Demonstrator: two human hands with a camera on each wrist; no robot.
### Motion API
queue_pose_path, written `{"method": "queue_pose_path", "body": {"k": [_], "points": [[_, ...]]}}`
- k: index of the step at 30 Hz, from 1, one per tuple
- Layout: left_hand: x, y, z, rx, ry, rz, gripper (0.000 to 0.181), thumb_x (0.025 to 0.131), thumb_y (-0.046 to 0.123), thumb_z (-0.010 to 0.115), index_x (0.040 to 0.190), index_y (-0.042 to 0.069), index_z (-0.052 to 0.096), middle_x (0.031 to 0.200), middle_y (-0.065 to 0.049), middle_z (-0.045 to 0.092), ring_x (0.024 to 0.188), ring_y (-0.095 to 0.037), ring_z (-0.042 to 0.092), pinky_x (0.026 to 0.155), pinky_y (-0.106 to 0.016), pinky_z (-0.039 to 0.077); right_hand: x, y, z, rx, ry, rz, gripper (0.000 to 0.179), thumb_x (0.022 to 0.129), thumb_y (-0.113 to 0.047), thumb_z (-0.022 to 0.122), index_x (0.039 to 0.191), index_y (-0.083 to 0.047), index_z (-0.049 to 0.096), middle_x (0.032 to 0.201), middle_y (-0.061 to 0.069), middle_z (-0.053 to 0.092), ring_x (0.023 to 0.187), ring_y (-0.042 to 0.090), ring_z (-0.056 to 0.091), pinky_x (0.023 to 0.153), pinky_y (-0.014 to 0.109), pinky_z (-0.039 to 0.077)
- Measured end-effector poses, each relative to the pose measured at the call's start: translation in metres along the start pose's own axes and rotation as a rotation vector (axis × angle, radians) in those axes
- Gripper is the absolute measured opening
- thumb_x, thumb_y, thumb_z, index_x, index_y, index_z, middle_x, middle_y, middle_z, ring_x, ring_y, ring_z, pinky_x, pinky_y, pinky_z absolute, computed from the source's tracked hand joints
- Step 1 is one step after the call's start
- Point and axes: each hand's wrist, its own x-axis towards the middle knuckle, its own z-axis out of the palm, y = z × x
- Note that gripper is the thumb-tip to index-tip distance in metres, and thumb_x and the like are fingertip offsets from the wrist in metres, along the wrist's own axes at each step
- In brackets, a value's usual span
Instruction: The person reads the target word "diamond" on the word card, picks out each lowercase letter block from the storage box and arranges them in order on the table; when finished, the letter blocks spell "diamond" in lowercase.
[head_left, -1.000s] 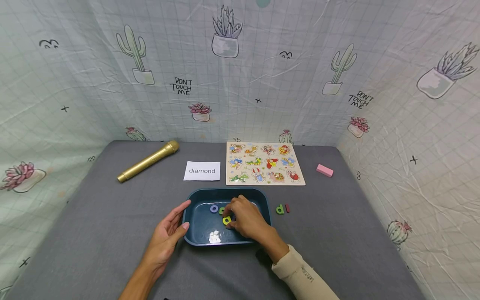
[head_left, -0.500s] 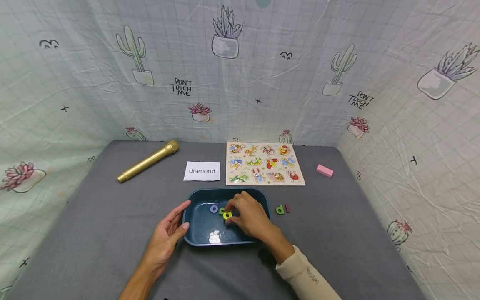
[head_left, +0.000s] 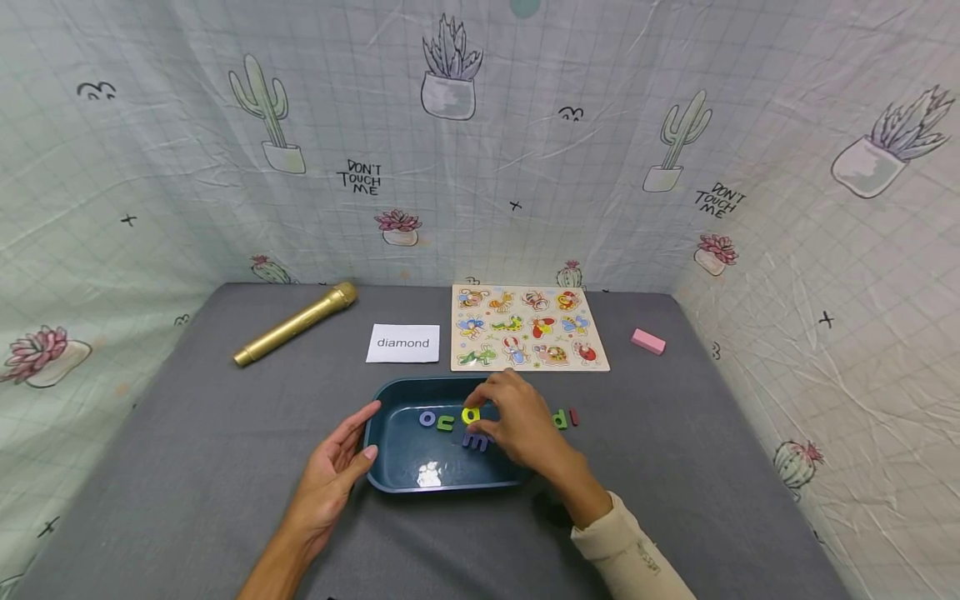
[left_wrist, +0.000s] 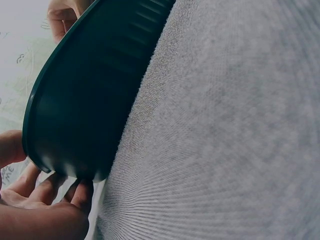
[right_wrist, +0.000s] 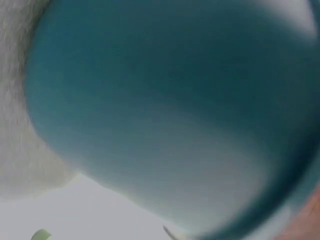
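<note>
A dark teal tray (head_left: 390, 467) sits on the grey table. My right hand (head_left: 525, 425) pinches a yellow letter "a" (head_left: 470, 415) above the tray's far right part. Inside the tray lie a blue "o" (head_left: 427, 418), a green letter (head_left: 446, 423) and a purple "m" (head_left: 475, 441). A green "d" (head_left: 561, 420) and a red "i" (head_left: 573, 417) lie on the table right of the tray. My left hand (head_left: 341, 462) rests open against the tray's left wall (left_wrist: 75, 100), fingers (left_wrist: 50, 192) touching its corner. The right wrist view shows only blurred teal tray (right_wrist: 165, 115).
A white card reading "diamond" (head_left: 402, 343) lies behind the tray. An insect peg puzzle board (head_left: 527, 327), a gold microphone (head_left: 295, 322) and a pink eraser (head_left: 648, 340) lie at the back. Cactus-print cloth walls close in the table on three sides.
My right hand has lifted the yellow "a" from the tray's floor and moved it back and to the right, uncovering the purple "m". The left hand has stayed put.
</note>
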Motion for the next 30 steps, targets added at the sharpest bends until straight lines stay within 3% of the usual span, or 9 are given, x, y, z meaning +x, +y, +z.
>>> {"method": "queue_pose_path", "body": {"k": [13,20,30], "points": [[0.000,0.001,0.000,0.011,0.007,-0.013,0.060,0.109,0.007,0.058,0.165,0.010,0.037,0.177,-0.007,0.027,0.167,-0.026,0.008,0.118,-0.003,0.026,-0.004,0.024,-0.019,-0.002,0.117,0.017,0.029,0.075,-0.020,0.098,0.099,-0.017,0.082,0.097,-0.002,0.072,0.092,0.017,0.060,0.084,0.037,0.055],[0.001,0.001,0.000,-0.003,0.005,-0.012,0.060,0.109,0.006,0.058,0.165,0.011,0.037,0.177,-0.007,0.027,0.167,-0.023,0.011,0.118,-0.004,0.027,-0.011,0.043,-0.033,-0.010,0.155,0.044,0.029,0.076,-0.016,0.097,0.101,-0.015,0.083,0.098,0.000,0.072,0.091,0.020,0.061,0.086,0.041,0.056],[0.001,0.000,0.000,-0.005,0.004,-0.013,0.060,0.109,0.006,0.058,0.165,0.010,0.037,0.177,-0.006,0.027,0.167,-0.022,0.010,0.118,-0.003,0.026,-0.024,0.072,-0.045,-0.047,0.193,0.086,0.032,0.075,-0.016,0.098,0.103,-0.013,0.084,0.100,0.003,0.075,0.089,0.021,0.064,0.077,0.036,0.055]]}}
